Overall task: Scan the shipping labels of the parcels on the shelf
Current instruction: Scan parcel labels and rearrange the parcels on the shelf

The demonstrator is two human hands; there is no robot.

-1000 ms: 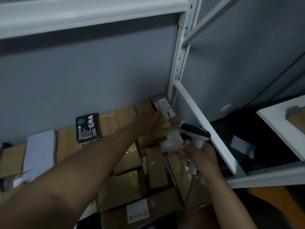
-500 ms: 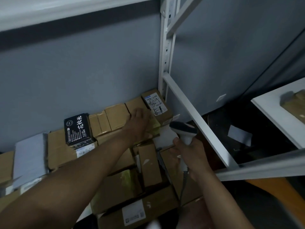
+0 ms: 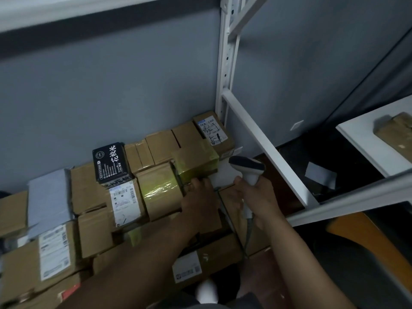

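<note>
cardboard parcels (image 3: 160,188) pack the shelf edge to edge, touching one another, so no gap between them admits a hand. above their tops the space is open up to the upper shelf board (image 3: 66,10), with the grey wall (image 3: 111,85) closing the back. a black box (image 3: 111,162) stands higher than its neighbours. on the right a white upright (image 3: 225,63) and a slanted white rail (image 3: 265,148) fence that side. the left hand (image 3: 198,201) and the right hand (image 3: 256,197) with its scanner (image 3: 247,168) fill the right front corner.
</note>
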